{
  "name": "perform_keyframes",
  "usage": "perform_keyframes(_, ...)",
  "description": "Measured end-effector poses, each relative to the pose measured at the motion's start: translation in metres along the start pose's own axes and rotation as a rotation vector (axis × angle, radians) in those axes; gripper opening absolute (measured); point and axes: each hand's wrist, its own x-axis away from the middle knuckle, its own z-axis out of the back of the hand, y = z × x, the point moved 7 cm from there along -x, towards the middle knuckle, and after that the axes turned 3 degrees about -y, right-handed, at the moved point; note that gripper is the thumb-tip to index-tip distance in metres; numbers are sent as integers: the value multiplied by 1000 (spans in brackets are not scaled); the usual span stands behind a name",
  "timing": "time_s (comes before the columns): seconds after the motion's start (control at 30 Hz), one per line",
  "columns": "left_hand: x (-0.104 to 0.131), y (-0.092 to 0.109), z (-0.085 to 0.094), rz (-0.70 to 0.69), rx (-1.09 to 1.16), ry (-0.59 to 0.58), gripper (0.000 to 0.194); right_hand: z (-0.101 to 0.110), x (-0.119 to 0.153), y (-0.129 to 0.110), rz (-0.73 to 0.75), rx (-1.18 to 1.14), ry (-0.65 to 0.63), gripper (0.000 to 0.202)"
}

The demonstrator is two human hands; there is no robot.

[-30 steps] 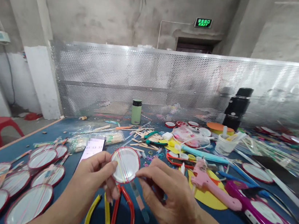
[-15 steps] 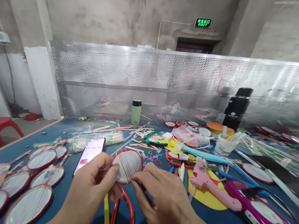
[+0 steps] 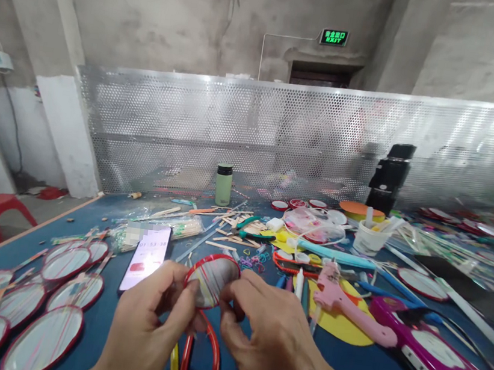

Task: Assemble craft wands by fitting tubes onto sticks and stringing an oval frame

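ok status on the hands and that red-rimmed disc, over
Left hand and right hand both pinching the red-rimmed disc, held above the blue table. Red hoop lies underneath. Nothing blocking.

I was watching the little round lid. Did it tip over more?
Yes. The red-rimmed lid has tilted away and looks flatter, against the phone lying beside it.
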Motion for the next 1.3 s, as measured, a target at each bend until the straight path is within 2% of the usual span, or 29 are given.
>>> perform_keyframes(0.17,-5,-12,-6,97,136,-118,20,-1,0,0,0,-56,8,12)
perform_keyframes(0.3,-8,-17,-10,135,205,-169,20,-2,-1,3,-33,-107,-8,11)
perform_keyframes(0.83,-7,-21,-12,143,194,-213,22,2,3,-6,44,42,16,16)
perform_keyframes(1.3,-9,-17,-9,155,223,-158,20,-1,3,-9,104,148,28,14)
